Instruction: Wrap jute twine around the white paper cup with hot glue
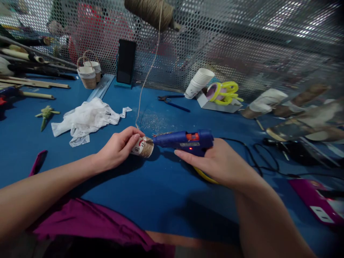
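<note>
My left hand (118, 147) is wrapped round a small paper cup (142, 147) lying on its side on the blue table (150, 193); part of the cup is bound with brown twine. A strand of twine (146, 80) runs up from the cup to a spool (150, 12) at the top. My right hand (217, 161) grips a blue hot glue gun (185, 141) with an orange trigger and a lit red lamp. The gun's nozzle touches the twine-covered end of the cup.
A crumpled white plastic bag (86, 120), small twine-wrapped baskets (88, 73), a dark phone (125, 61) on a stand, pliers (172, 102), stacked white cups (199, 82), yellow tape holders (225, 91), black cables (258, 157), bamboo sticks (29, 84), perforated metal screen (242, 43) behind.
</note>
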Motion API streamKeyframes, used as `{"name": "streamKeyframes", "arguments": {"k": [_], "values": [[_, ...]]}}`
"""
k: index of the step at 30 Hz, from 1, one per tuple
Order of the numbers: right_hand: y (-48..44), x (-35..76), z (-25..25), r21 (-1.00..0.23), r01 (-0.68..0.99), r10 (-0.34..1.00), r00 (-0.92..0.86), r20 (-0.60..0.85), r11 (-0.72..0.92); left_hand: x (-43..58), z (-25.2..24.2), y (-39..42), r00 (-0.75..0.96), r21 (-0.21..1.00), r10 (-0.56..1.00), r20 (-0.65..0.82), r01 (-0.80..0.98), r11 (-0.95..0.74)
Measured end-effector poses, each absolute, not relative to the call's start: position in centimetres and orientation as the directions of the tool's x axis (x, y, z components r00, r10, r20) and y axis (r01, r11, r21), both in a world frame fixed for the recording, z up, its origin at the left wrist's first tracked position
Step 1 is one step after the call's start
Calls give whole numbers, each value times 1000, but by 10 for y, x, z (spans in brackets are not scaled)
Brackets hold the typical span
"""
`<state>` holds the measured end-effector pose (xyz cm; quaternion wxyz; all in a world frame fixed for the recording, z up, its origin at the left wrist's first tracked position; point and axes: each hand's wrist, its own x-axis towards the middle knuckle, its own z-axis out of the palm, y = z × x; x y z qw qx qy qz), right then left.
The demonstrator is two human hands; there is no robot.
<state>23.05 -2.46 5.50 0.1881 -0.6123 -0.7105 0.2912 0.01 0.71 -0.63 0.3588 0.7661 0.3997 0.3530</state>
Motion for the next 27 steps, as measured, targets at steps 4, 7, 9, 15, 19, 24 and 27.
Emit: {"name": "streamKeyframes", "arguments": {"k": [4,7,9,15,19,24,27], "values": [[-26,231,55,-614,785,981,-173,-89,83,-1,-6,7,436,832,864,252,359,-424],[-27,231,54,-620,777,980,-190,-67,108,-1,-6,8,436,825,865,249,372,-425],[-27,230,55,-614,780,979,-194,-56,120,-1,-6,8,437,821,865,245,381,-425],[-27,227,58,-628,775,981,-165,-102,65,0,-5,7,435,817,866,248,387,-429],[-29,228,58,-685,723,972,-212,-99,88,0,-6,8,437,813,864,250,390,-433],[-27,228,57,-580,814,983,-132,-129,33,0,-6,8,437,805,864,251,401,-437],[-25,228,58,-587,805,981,-171,-94,84,0,-6,8,436,802,862,261,399,-444]]}}
